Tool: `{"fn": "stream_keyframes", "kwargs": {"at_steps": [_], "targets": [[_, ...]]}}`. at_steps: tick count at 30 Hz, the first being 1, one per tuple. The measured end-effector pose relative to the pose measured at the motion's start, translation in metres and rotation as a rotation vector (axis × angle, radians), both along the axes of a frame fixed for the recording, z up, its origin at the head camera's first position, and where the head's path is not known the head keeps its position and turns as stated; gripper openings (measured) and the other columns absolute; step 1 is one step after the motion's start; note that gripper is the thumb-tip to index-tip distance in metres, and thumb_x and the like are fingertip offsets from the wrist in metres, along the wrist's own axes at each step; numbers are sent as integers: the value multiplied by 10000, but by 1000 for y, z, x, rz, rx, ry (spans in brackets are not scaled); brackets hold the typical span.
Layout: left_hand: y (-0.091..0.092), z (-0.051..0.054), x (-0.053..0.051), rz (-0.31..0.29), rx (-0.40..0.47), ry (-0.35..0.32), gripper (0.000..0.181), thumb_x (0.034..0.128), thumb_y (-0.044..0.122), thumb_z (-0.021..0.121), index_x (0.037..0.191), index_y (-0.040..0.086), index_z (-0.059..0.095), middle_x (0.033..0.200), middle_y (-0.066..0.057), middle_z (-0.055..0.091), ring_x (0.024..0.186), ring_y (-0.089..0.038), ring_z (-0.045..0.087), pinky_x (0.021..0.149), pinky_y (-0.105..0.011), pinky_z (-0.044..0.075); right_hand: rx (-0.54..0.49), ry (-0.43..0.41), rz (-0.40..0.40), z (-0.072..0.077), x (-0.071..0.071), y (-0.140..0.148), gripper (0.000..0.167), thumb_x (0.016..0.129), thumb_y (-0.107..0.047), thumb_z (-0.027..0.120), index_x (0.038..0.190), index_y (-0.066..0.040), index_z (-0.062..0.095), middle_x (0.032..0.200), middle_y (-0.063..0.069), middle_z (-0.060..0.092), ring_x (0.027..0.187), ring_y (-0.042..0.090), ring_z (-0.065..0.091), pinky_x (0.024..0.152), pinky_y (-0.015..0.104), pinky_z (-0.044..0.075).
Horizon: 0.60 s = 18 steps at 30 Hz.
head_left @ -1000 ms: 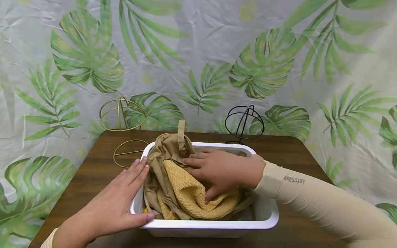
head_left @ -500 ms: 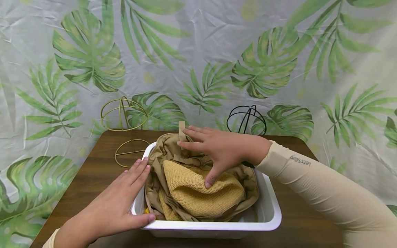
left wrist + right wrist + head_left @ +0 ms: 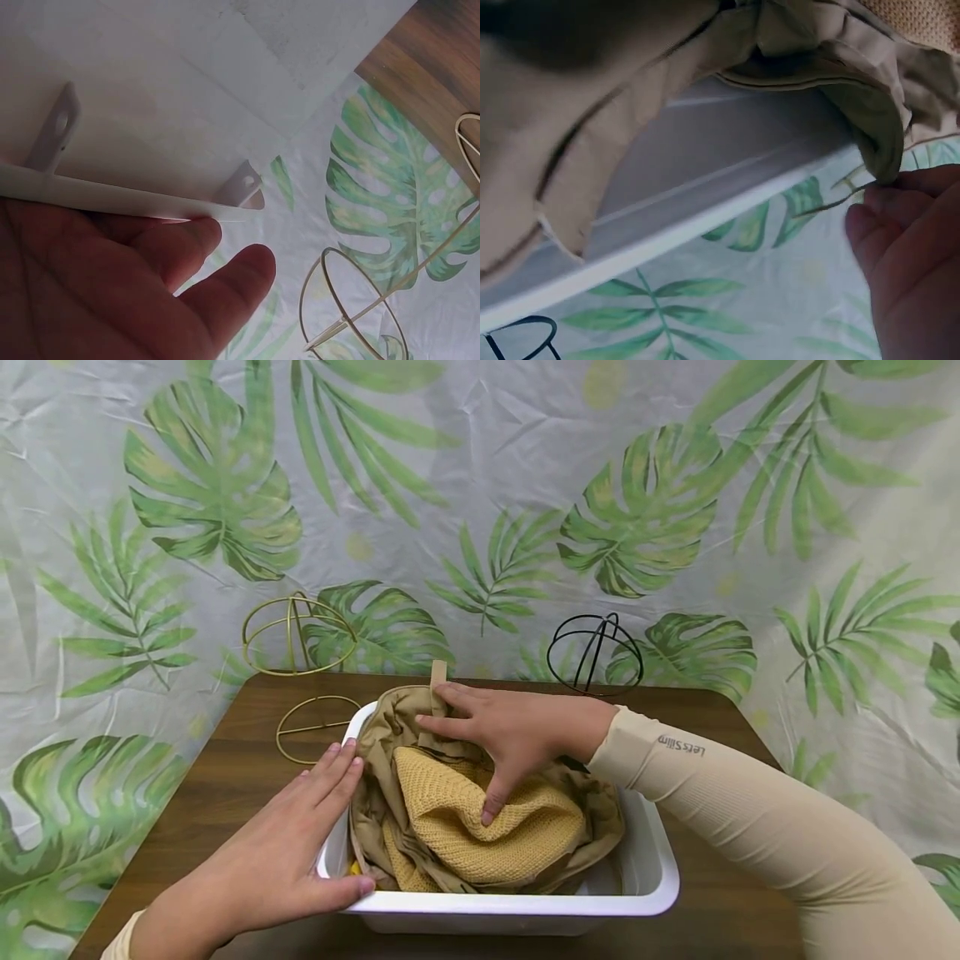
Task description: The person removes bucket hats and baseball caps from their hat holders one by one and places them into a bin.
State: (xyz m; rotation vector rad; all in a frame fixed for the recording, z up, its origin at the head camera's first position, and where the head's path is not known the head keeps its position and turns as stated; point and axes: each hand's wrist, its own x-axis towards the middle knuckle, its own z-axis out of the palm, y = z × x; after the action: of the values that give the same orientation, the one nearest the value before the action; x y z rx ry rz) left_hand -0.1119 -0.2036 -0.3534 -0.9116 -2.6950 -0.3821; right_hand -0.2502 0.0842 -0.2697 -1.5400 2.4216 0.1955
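A white plastic tub (image 3: 510, 905) stands on the table, holding a crumpled khaki cloth piece (image 3: 378, 806) and a mustard-yellow knitted piece (image 3: 510, 860). My left hand (image 3: 270, 856) rests at the tub's left side, fingers fairly straight on the rim and thumb across the front corner. In the left wrist view, fingertips (image 3: 202, 232) touch the rim's underside. My right hand (image 3: 521, 727) reaches over the cloths. Its fingers hold the end of a khaki strap (image 3: 438, 672) at the back, the contact seen in the right wrist view. The right thumb lies on the yellow knit.
A gold wire stand (image 3: 296, 674) is at the table's back left, and a black wire stand (image 3: 592, 695) at the back right. The dark wooden table (image 3: 202, 802) carries the tub near its front. Behind hangs a leaf-print cloth (image 3: 495, 460).
My right hand has lifted from deeper among the cloths, moved to the back left and taken the khaki strap. The left hand has stayed on the rim.
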Motion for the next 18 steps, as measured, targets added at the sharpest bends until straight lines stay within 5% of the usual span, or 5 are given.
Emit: {"fn": "stream_keyframes", "kwargs": {"at_steps": [11, 18], "targets": [[0, 0, 0, -3, 4, 15, 1069, 820, 686, 640, 1504, -75, 332, 1612, -213, 191, 1468, -353, 232, 1113, -460, 314, 23, 52, 41, -15, 15, 2, 1258, 635, -810, 708, 1609, -228, 164, 1652, 146, 18, 1505, 245, 78, 1170, 342, 216], [0, 0, 0, -12, 8, 13, 1070, 822, 668, 650, 1508, -82, 314, 1614, -217, 182, 1468, -360, 228, 1167, -228, 48, 52, 139, 108, -27, 22, 3, 1256, 648, -852, 650, 1591, -136, 229, 1650, 143, 59, 1507, 263, 84, 1180, 321, 166]]}}
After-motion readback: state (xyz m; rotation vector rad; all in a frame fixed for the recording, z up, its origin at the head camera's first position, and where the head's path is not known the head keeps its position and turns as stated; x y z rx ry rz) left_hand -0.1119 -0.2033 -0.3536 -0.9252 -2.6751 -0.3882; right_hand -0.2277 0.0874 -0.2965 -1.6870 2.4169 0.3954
